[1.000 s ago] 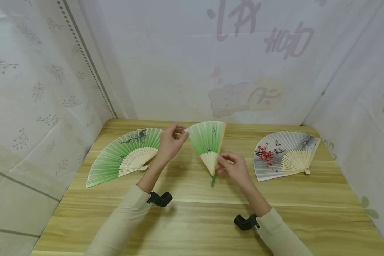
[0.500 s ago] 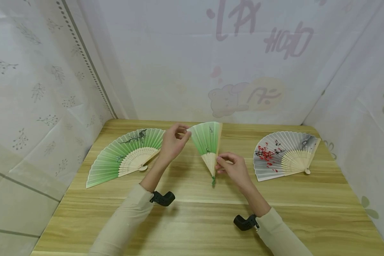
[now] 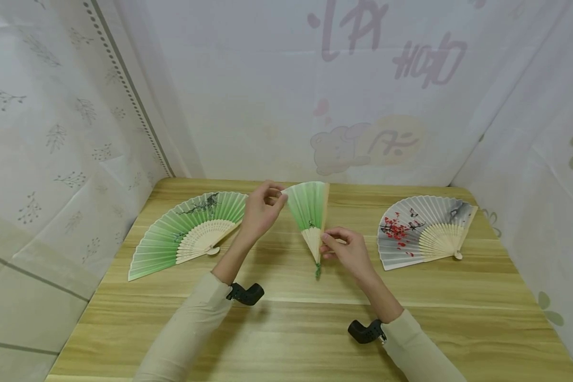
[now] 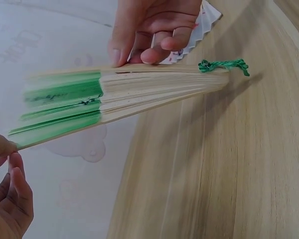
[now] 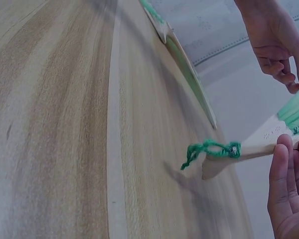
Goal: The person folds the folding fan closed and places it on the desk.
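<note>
Head view: half-open green fan [image 3: 309, 207] held over the table [image 3: 296, 339].
Left hand [image 3: 262, 208] pinches its top corner; right hand [image 3: 349, 250] pinches its wooden edge.

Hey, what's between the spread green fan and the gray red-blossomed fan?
The head view shows the left hand, a partly open, pale-ribbed green pleated fan, and the right hand.

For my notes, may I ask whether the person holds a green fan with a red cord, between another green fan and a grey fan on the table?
Not quite: the cord on the held fan is green, not red, as the left wrist view shows. The rest is right: the other green fan and grey fan lie on the table.
</note>
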